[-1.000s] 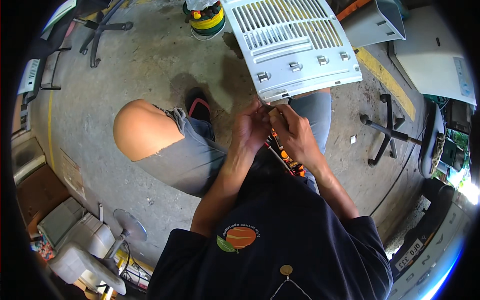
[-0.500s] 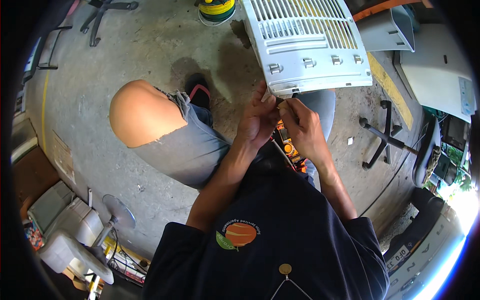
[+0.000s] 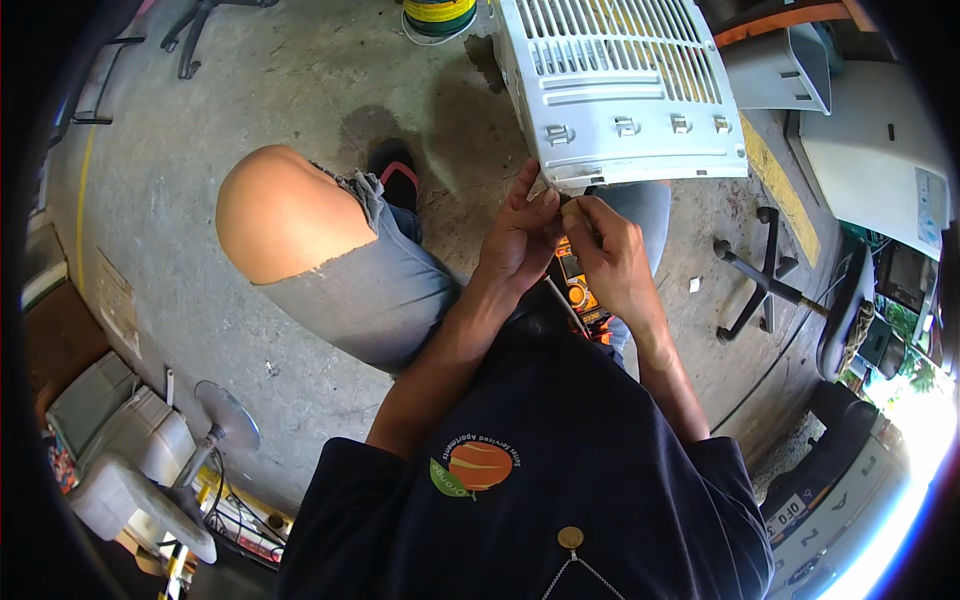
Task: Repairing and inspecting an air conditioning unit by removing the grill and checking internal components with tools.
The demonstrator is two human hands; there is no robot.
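A white slotted metal panel (image 3: pixel 640 152) with a row of small raised clips stands in front of me, its near edge just beyond my fingers. My left hand (image 3: pixel 518 242) is half turned palm up, its fingertips at the panel's near left corner and thumb meeting my right fingertips. My right hand (image 3: pixel 615 258) is closed in a pinch beside it. Something small and dark sits between the fingertips; its kind is hidden by them. In my lap, below the hands, lies an orange and black meter-like device (image 3: pixel 577 293) with a dial, partly covered by my right hand.
A yellow and green round container (image 3: pixel 440 16) stands on the floor beyond the panel. Wheeled chair bases are at the right (image 3: pixel 765 275) and upper left (image 3: pixel 195 35). A grey bin-like casing (image 3: pixel 785 75) lies right of the panel. A fan-like round disc (image 3: pixel 228 415) stands at lower left.
The view has shifted slightly, so the panel sits a little lower and farther right. Both hands keep nearly the same pose at the panel's near left corner.
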